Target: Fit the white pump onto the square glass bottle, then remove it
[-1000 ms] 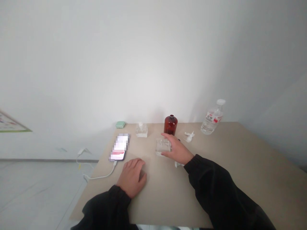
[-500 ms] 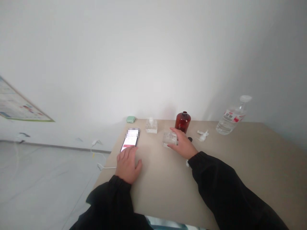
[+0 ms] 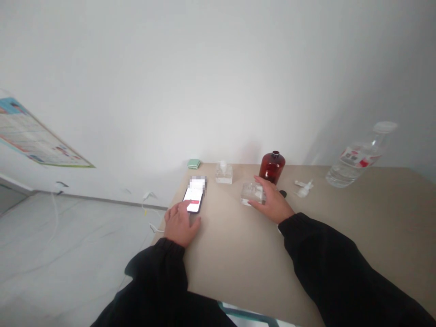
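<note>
My left hand [image 3: 179,222] rests on the beige table [image 3: 238,254] with a fingertip touching the lit screen of a smartphone [image 3: 194,198]; the other fingers are curled loosely. My right hand [image 3: 272,204] is wrapped round a small clear glass bottle [image 3: 252,193] standing on the table. Just behind that hand stands an amber bottle [image 3: 271,167] with no cap. A second small clear bottle [image 3: 224,173] stands further left near the wall.
A white pump head [image 3: 304,187] and a small black cap [image 3: 282,194] lie right of the amber bottle. A plastic water bottle [image 3: 357,156] stands at the far right. A green case [image 3: 193,164] sits by the wall. A white cable [image 3: 151,218] hangs off the table's left edge.
My left hand slid forward from the bare table onto the phone and now touches its screen. My right hand kept hold of the clear bottle. The view swung left.
</note>
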{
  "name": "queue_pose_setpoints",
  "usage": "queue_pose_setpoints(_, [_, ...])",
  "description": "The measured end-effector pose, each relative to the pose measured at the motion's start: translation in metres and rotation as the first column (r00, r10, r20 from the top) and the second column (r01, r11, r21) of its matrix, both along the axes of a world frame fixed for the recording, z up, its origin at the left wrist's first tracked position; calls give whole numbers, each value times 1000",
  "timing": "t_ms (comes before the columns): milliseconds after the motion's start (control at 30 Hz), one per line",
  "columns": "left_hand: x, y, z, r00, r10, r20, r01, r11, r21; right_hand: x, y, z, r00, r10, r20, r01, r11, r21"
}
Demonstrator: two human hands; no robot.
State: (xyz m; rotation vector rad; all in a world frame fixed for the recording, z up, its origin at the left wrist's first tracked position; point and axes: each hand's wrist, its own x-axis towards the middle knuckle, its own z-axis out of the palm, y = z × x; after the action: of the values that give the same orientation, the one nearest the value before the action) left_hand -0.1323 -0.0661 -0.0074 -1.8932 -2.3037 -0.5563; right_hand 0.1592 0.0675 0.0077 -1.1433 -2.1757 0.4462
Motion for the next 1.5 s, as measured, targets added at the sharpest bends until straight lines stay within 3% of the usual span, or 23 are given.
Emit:
queue_pose_setpoints(767, [4, 1, 3, 1000, 17, -3, -17, 997, -69, 9, -1, -7, 999, 3, -43, -3, 1000, 1])
queue_pose_setpoints(1500, [5, 2, 4, 1000, 23, -8, -24, 998, -57, 9, -1, -5, 999, 7, -52, -6, 1000, 8])
